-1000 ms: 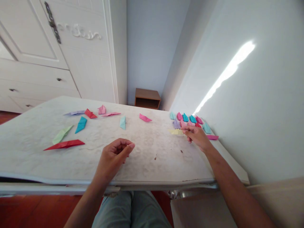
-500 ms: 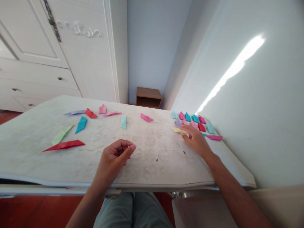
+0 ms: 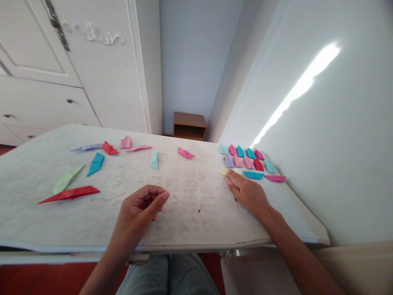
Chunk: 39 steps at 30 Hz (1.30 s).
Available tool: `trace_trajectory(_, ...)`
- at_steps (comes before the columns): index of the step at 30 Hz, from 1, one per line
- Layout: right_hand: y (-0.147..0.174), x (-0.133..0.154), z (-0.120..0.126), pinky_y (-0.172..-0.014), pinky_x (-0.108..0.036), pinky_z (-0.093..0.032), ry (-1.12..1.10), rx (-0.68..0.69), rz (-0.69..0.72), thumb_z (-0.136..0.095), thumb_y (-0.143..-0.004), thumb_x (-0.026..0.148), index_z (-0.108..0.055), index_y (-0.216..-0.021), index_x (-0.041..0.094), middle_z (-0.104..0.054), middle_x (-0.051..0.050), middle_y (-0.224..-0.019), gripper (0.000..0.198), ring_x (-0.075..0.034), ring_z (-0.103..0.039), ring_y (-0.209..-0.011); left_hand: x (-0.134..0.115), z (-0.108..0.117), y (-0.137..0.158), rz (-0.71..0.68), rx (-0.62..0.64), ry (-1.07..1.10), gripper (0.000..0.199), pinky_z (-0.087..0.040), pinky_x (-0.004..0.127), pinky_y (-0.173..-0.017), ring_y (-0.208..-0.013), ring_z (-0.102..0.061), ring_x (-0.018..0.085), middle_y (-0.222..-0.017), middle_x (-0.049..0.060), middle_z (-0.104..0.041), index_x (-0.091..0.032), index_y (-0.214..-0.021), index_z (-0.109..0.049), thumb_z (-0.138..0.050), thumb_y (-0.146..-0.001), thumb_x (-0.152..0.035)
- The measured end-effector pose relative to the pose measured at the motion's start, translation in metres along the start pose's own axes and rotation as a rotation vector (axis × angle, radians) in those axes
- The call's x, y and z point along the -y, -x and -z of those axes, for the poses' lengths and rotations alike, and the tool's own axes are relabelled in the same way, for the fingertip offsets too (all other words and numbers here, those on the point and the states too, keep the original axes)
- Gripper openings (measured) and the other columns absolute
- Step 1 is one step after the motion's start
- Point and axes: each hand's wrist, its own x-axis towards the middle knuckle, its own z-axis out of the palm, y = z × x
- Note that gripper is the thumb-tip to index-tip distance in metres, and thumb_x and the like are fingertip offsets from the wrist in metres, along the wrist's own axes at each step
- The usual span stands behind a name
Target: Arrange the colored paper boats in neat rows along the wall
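Note:
My right hand (image 3: 247,191) rests its outstretched fingertips on a pale yellow folded-paper boat (image 3: 222,172), covering part of it; the thumb is apart from the paper. To its right lie a blue paper boat (image 3: 253,175) and a magenta one (image 3: 275,178), end to end in the front row. Behind stand two rows of small folded boats, including a lilac one (image 3: 228,160) and a red one (image 3: 258,164). My left hand (image 3: 139,213) is closed above the table, its fingers curled and thumb against the index finger, with nothing visible in it.
Scattered on the white table (image 3: 184,221) are a pink boat (image 3: 186,153), a pale aqua one (image 3: 154,160), a blue one (image 3: 95,164), a long red one (image 3: 70,194) and several others. A wall borders the right; a white cabinet (image 3: 113,82) stands behind.
My right hand has slid slightly toward me and left, its thumb now off the yellow boat, uncovering the blue boat. My left hand stays closed; the view has shifted a little.

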Motion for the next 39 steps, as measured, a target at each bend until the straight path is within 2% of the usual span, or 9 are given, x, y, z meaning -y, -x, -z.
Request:
trace_trajectory(4, 0.001, 0.002, 0.001, -0.073, -0.037, -0.055, 0.05, 0.033, -0.044, -0.046, -0.096, 0.031, -0.056, -0.132, 0.025, -0.057, -0.007, -0.135, 0.038, -0.029, -0.066, -0.103, 0.0, 0.0, 0.0, -0.006, 0.0, -0.01, 0.034, -0.034, 0.015, -0.04, -0.047, -0.045, 0.008, -0.055, -0.002, -0.053, -0.016, -0.08, -0.066, -0.072, -0.073, -0.049)
trace_trajectory(10, 0.003, 0.002, 0.002, -0.076, -0.038, -0.056, 0.0, -0.007, -0.019, -0.046, -0.095, 0.029, -0.06, -0.127, 0.025, -0.05, -0.005, -0.143, 0.034, -0.028, -0.065, -0.106, 0.002, 0.001, 0.0, -0.007, 0.006, -0.018, 0.035, -0.035, 0.014, -0.041, -0.048, -0.044, 0.008, -0.055, -0.002, -0.053, -0.015, -0.082, -0.065, -0.072, -0.075, -0.049)
trace_trajectory(17, 0.008, 0.002, 0.002, -0.089, -0.036, -0.053, -0.289, -0.122, 0.115, -0.044, -0.095, 0.029, -0.064, -0.122, 0.022, -0.059, -0.005, -0.134, 0.034, -0.024, -0.062, -0.114, -0.002, -0.001, 0.002, -0.008, 0.003, -0.022, 0.035, -0.033, 0.014, -0.041, -0.048, -0.044, 0.007, -0.056, -0.002, -0.052, -0.015, -0.082, -0.064, -0.071, -0.075, -0.049)
trace_trajectory(24, 0.01, 0.007, 0.005, -0.066, -0.03, -0.053, -0.493, -0.147, 0.148, -0.048, -0.095, 0.034, -0.069, -0.103, 0.02, -0.071, -0.007, -0.107, 0.027, -0.018, -0.066, -0.073, -0.007, 0.001, -0.005, -0.028, 0.075, -0.065, 0.034, -0.033, 0.017, -0.041, -0.047, -0.042, 0.007, -0.058, -0.003, -0.05, -0.014, -0.08, -0.063, -0.067, -0.076, -0.048)
trace_trajectory(28, 0.009, 0.009, 0.003, -0.065, -0.029, -0.052, -0.533, -0.134, 0.163, -0.049, -0.096, 0.037, -0.069, -0.1, 0.02, -0.072, -0.005, -0.097, 0.027, -0.017, -0.065, -0.07, -0.004, 0.018, -0.031, -0.14, -0.041, -0.293, 0.032, -0.038, 0.02, -0.045, -0.051, -0.047, 0.01, -0.065, -0.001, -0.056, -0.015, -0.082, -0.064, -0.061, -0.08, -0.047)
trace_trajectory(31, 0.009, 0.01, 0.0, -0.067, -0.028, -0.052, -0.549, -0.121, 0.192, -0.049, -0.096, 0.038, -0.069, -0.099, 0.02, -0.072, -0.005, -0.098, 0.027, -0.018, -0.067, -0.077, -0.007, 0.032, -0.057, -0.237, -0.137, -0.64, 0.029, -0.048, 0.027, -0.061, -0.062, -0.057, 0.014, -0.087, 0.004, -0.066, -0.016, -0.095, -0.067, -0.058, -0.083, -0.041)
trace_trajectory(33, 0.008, 0.009, -0.002, -0.069, -0.028, -0.053, -0.555, -0.115, 0.207, -0.049, -0.097, 0.038, -0.069, -0.099, 0.021, -0.072, -0.005, -0.099, 0.027, -0.019, -0.067, -0.08, -0.011, 0.037, -0.075, -0.319, -0.096, -0.872, 0.039, -0.05, 0.033, -0.081, -0.088, -0.064, 0.022, -0.112, 0.009, -0.066, -0.016, -0.113, -0.064, -0.06, -0.081, -0.038)
trace_trajectory(35, 0.008, 0.009, -0.003, -0.069, -0.028, -0.053, -0.562, -0.114, 0.217, -0.049, -0.097, 0.038, -0.068, -0.099, 0.021, -0.071, -0.005, -0.099, 0.026, -0.019, -0.067, -0.081, -0.014, 0.039, -0.09, -0.355, 0.02, -1.064, 0.056, -0.045, 0.037, -0.098, -0.117, -0.057, 0.027, -0.135, 0.012, -0.056, -0.016, -0.131, -0.055, -0.061, -0.082, -0.041)
trace_trajectory(39, 0.008, 0.007, -0.002, -0.069, -0.028, -0.052, -0.565, -0.104, 0.241, -0.048, -0.097, 0.038, -0.068, -0.099, 0.021, -0.071, -0.005, -0.096, 0.026, -0.018, -0.066, -0.079, -0.014, 0.036, -0.109, -0.294, 0.173, -1.259, 0.057, -0.039, 0.038, -0.106, -0.129, -0.05, 0.028, -0.141, 0.011, -0.053, -0.019, -0.134, -0.054, -0.057, -0.086, -0.048)
